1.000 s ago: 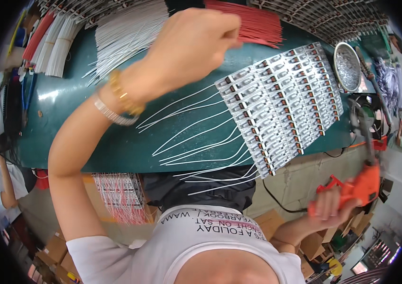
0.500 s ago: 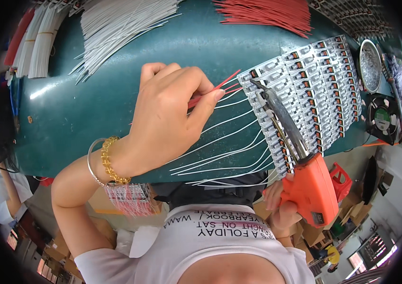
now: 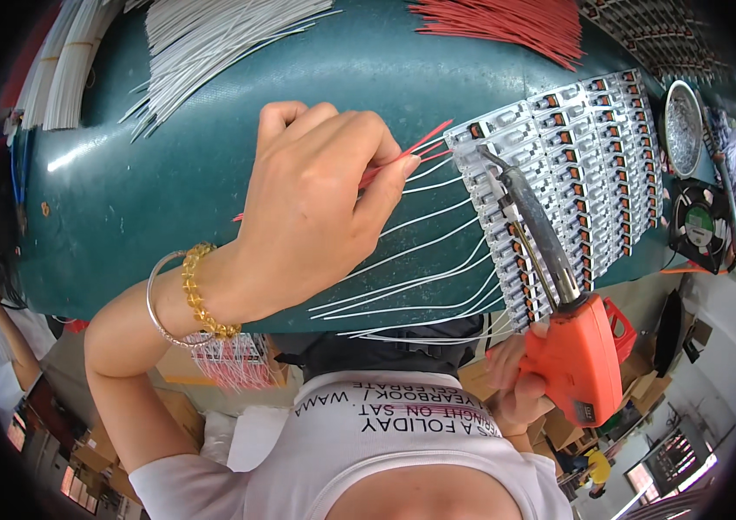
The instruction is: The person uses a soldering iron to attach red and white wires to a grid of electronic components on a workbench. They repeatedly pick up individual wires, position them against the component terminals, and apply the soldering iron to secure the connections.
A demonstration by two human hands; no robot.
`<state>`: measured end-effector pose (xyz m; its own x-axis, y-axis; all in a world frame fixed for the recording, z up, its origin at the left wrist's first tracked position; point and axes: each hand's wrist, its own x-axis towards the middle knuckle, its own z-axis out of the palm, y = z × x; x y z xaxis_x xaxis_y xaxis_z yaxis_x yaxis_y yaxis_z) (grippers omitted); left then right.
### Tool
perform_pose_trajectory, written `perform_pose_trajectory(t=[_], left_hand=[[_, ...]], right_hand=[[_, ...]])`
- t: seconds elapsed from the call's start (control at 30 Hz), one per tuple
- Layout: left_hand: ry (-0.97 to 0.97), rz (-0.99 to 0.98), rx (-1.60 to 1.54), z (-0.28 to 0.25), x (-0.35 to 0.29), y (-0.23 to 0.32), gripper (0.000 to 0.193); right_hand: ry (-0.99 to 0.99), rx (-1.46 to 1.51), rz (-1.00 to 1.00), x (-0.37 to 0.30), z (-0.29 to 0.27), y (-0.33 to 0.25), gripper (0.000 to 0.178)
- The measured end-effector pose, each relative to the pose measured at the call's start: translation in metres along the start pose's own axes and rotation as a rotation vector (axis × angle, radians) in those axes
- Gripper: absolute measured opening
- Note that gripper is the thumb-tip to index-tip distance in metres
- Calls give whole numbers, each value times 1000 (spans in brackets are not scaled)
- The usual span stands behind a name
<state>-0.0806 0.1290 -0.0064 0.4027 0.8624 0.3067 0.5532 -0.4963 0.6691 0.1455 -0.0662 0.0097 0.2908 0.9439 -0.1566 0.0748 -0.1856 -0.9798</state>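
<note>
My left hand (image 3: 316, 195) is closed in a pinch on a few thin red wires (image 3: 427, 139), whose ends point at the upper left corner of a panel of silvery modules (image 3: 571, 173). The wires' other ends poke out behind the hand. Wrapped round the handle of an orange soldering gun (image 3: 574, 360) is my right hand (image 3: 519, 381), partly hidden by it. The gun's dark, bent tip lies over the panel's left edge, close to the red wires; I cannot tell whether it touches. White wires (image 3: 407, 279) trail leftward from that same edge.
A pile of white wires (image 3: 220, 48) and a pile of red wires (image 3: 502, 26) lie along the far side of the green table (image 3: 151, 225). To the right are a metal bowl (image 3: 682, 128) and a small black fan (image 3: 699, 221). Bundled white wires (image 3: 69, 78) lie far left.
The soldering gun's tip has shifted slightly to the right and down over the panel's corner. My left hand keeps its pinch on the red wires, a little further right; the whole view has shifted slightly.
</note>
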Motion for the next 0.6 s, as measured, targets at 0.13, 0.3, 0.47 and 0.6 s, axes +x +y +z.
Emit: perform_pose_trajectory(t=[0.13,0.3,0.47,0.6], left_hand=[[-4,6,3,0,0,1,15],[-21,-17,14,-3,1,0,12],[-25,7,-55,1,1,4,10],[-67,8,-5,4,1,7,12]], right_hand=[[7,42,-14,2,1,0,80],[20,58,-10,0,1,2,81],[-36,111,-132,-11,-20,29,82],[-32,-34,-34,-14,-17,17,78]])
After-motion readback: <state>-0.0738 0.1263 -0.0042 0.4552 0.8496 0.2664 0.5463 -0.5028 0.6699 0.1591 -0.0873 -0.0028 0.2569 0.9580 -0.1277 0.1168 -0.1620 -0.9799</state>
